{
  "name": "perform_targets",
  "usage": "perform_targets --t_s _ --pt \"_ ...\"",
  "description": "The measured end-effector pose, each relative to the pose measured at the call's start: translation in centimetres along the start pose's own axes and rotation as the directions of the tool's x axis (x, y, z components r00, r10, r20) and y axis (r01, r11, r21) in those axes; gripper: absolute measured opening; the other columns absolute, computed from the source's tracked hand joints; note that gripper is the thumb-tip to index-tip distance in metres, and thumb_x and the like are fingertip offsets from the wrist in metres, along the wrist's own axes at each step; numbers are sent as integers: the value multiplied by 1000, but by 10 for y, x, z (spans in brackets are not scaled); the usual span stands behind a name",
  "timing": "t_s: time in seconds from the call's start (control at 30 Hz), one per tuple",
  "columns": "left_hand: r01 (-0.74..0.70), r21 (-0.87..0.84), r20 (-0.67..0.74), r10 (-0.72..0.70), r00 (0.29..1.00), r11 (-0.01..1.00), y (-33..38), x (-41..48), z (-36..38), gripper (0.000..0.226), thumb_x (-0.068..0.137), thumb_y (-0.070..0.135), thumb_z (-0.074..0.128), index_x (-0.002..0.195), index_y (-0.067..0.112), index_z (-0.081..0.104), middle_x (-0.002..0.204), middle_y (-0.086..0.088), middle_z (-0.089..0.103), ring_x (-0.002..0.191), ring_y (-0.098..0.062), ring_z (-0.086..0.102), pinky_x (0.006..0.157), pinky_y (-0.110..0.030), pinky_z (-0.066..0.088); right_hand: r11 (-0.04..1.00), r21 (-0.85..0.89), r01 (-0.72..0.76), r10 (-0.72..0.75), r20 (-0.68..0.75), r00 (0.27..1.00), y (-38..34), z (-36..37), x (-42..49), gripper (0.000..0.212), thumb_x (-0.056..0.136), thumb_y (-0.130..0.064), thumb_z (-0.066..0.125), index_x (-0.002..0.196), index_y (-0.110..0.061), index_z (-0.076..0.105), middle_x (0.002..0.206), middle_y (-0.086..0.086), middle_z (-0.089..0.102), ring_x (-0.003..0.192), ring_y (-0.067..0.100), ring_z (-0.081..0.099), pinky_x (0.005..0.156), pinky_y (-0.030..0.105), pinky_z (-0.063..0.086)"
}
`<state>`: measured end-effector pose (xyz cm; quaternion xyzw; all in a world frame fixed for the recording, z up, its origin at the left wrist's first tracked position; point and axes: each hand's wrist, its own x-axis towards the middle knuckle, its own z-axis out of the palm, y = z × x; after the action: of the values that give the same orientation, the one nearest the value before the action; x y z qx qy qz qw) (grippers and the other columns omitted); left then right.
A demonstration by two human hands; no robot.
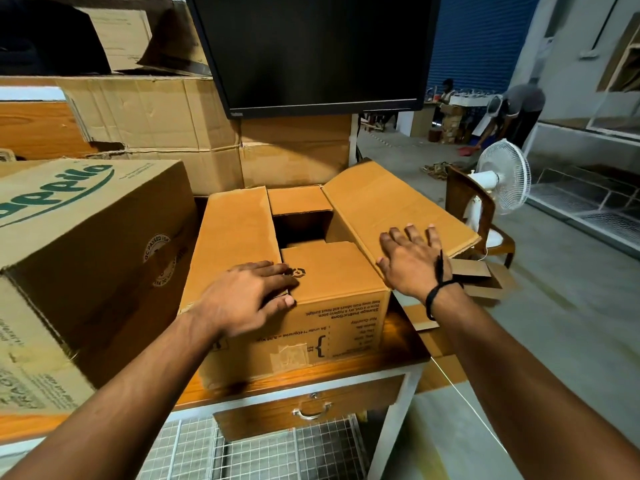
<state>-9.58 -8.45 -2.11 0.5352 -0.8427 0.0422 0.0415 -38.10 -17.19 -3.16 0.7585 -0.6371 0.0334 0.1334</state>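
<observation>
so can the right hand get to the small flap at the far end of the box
Probably yes. The right hand lies flat on the raised right flap, with the far flap just beyond, to its left. Nothing stands between them; it only has to clear the raised flap's edge.

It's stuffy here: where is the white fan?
In the head view, the white fan stands at right, by the wooden chair, just beyond the raised right flap of the cardboard box.
</observation>
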Motion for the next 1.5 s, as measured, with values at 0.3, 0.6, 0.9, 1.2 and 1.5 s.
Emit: perform_targets --t_s 0.3,0.6,0.9,1.2,1.5 --pt "47 -111 149 -30 988 993 9 31 -4 81 85 73 25 150 26 17 160 2 7 147 -10 2 118 -31 1 984 117 138 -153 130 980 -30 5 20 62 97 -57 22 151 -28 21 160 -2 13 148 22 8 117 49 2" --pt "69 -99 252 -43 967 993 15 42 13 83 87 69 30 152 19 15 160 -1 7 147 -14 2 118 -34 1 763 639 -103 -165 346 924 -18 26 17 63 99 -47 36 154 -27 12 161 -11 -3 148 12 1 117 32 3" --pt "86 38 202 -92 975 996 21 38 2 83 84 72 32 145 15 35 154 -6 31 142 -21 26 118 -39 19 934 286 214 -272 179 946 -51 0 22 54 99 -40 31 149 -22 28 161 1 12 147 21 11 118 46 11" --pt "266 51 -228 -248 942 963 -18 11 -58 40 76 14 51 112 21 66 116 -5 64 108 -27 61 88 -44 53 783 430 450 -559 169 812 -139 -20 15 63 97 -57 26 150 -25 26 159 -4 18 146 18 13 117 49 10" --pt "595 467 -173 -593 786 654 -56 -41 -115 27 90 -5 47 113 7 54 112 -14 65 118 -27 56 118 -51 16 772 393 501 -588 140 797 -176 -31 11 74 92 -67 29 152 -27 17 161 -4 9 148 16 6 119 47 5"
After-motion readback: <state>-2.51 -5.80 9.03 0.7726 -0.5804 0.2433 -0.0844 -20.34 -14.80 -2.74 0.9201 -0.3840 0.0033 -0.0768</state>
